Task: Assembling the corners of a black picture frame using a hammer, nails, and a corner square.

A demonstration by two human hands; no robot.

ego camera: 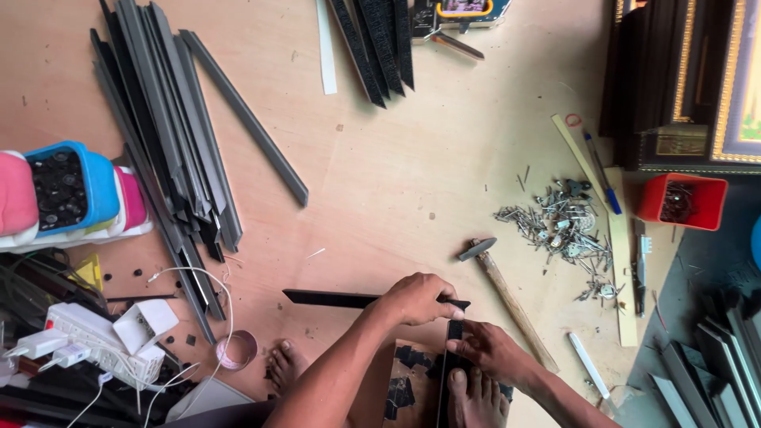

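My left hand [418,298] is closed over a black frame strip [329,298] that lies flat and runs left across the wooden surface. My right hand [485,347] grips a second black strip [449,372] that runs downward from the first, so the two meet at a corner under my hands. My foot [474,400] rests on this lower strip. A hammer [507,297] with a wooden handle lies just right of my hands.
A pile of grey and black strips [170,135] lies at the left, more black strips [376,43] at the top. Loose nails [559,226] lie at the right near a red box [683,200]. A white power strip [95,341] and coloured tubs [67,186] sit at the left.
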